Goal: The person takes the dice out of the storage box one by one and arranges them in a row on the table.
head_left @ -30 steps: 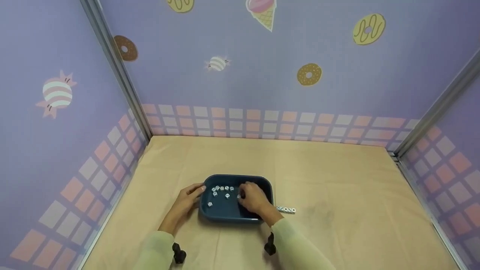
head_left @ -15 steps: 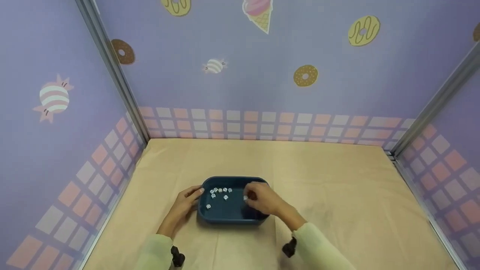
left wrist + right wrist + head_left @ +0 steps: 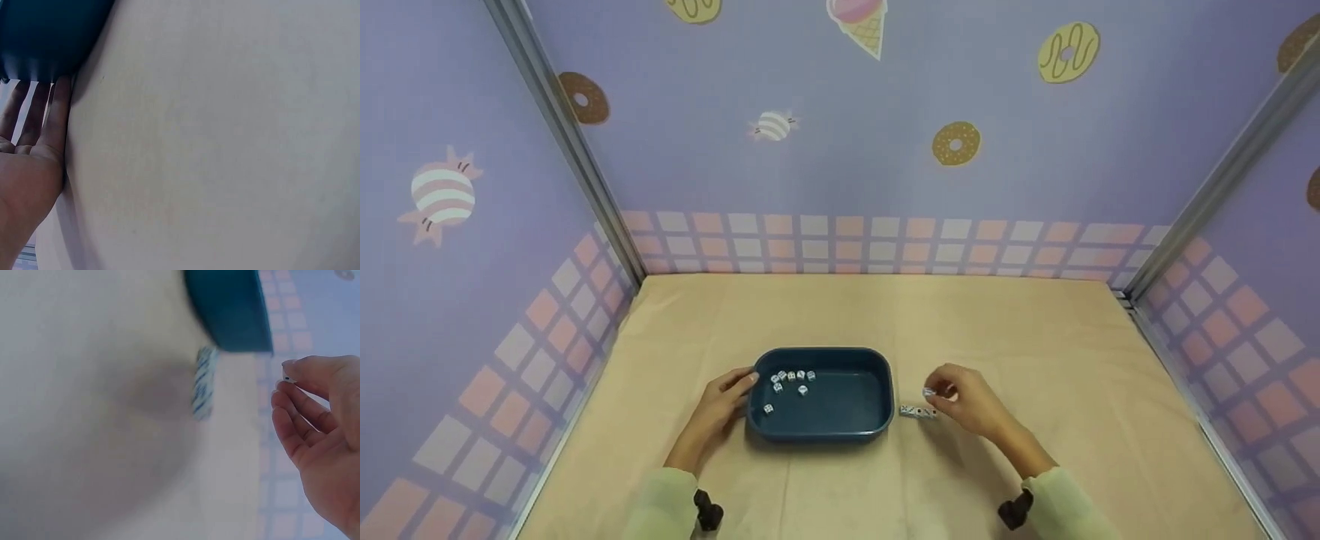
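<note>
A dark blue tray (image 3: 877,373) sits on the tan table with several white dice (image 3: 790,377) in its left half. My left hand (image 3: 725,394) rests with straight fingers (image 3: 56,112) against the tray's left wall (image 3: 39,50). To the right of the tray my right hand (image 3: 952,393) pinches one white die (image 3: 929,391) (image 3: 288,378) at its fingertips, just above a short row of dice (image 3: 917,412) (image 3: 204,382) lying on the table beside the tray (image 3: 230,309).
Purple walls with sweets pictures close in the tan table (image 3: 1035,345) on the left, back and right. Metal corner posts (image 3: 562,135) stand at the back corners.
My right hand has lifted out of the tray with a die and moved right, over the row of dice. The left hand stays at the tray's left wall.
</note>
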Action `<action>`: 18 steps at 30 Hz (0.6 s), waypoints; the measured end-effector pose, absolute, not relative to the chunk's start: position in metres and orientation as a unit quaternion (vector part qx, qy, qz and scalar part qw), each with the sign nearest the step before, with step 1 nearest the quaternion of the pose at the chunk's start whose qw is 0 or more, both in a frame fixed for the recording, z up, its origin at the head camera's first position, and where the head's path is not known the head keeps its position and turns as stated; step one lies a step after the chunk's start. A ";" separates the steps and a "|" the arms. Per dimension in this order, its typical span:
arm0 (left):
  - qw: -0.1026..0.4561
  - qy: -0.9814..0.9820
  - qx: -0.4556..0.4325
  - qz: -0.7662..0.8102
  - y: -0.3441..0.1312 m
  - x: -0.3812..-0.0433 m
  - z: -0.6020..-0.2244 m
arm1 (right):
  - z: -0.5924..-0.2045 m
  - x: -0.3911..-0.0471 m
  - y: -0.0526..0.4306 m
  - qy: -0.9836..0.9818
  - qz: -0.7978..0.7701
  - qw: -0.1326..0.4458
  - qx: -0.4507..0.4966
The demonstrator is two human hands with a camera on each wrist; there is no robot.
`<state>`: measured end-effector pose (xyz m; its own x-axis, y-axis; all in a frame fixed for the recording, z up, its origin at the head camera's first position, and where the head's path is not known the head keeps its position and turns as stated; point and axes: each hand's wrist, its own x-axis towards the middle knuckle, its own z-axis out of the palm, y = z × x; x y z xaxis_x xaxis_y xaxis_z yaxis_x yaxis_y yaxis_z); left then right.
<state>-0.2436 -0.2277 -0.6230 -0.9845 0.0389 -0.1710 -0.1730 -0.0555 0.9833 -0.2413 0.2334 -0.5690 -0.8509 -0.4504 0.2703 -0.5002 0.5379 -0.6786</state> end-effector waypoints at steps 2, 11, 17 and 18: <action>0.075 0.681 -0.049 0.726 -0.227 -0.243 -0.623 | -0.576 -0.239 0.244 -0.881 0.398 0.029 0.256; 0.071 0.689 -0.055 0.719 -0.226 -0.243 -0.623 | -0.608 -0.234 0.265 -0.900 0.388 0.003 0.200; 0.064 0.702 -0.052 0.708 -0.226 -0.242 -0.623 | -0.615 -0.234 0.262 -0.902 0.384 -0.004 0.199; 0.063 0.703 -0.051 0.707 -0.226 -0.242 -0.623 | -0.615 -0.234 0.262 -0.901 0.385 -0.004 0.201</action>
